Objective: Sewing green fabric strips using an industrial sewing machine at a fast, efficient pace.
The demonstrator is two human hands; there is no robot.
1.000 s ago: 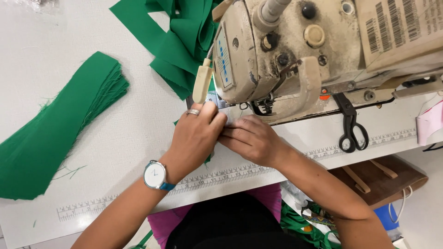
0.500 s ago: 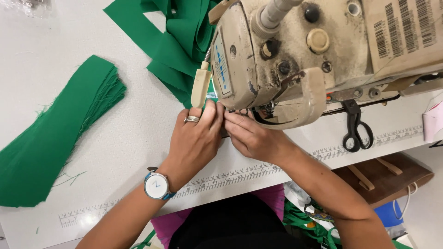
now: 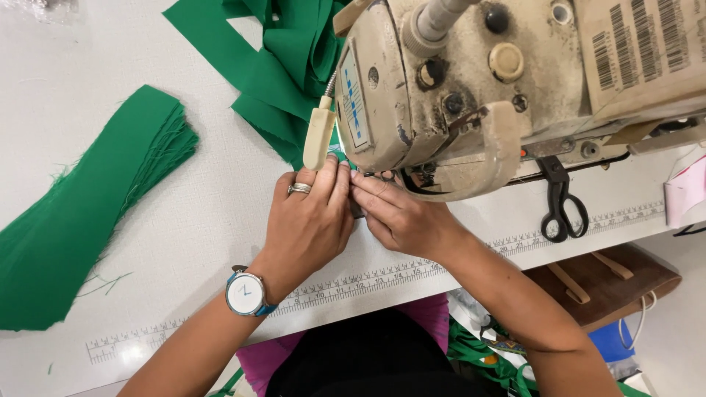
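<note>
Both hands have crept closer under the sewing machine (image 3: 471, 95) since a second ago. From the head view, left hand (image 3: 309, 220) and right hand (image 3: 401, 217) lie flat, fingertips pressed together on a green fabric piece (image 3: 340, 152) by the needle. Black scissors (image 3: 560, 202) rest well apart.
</note>
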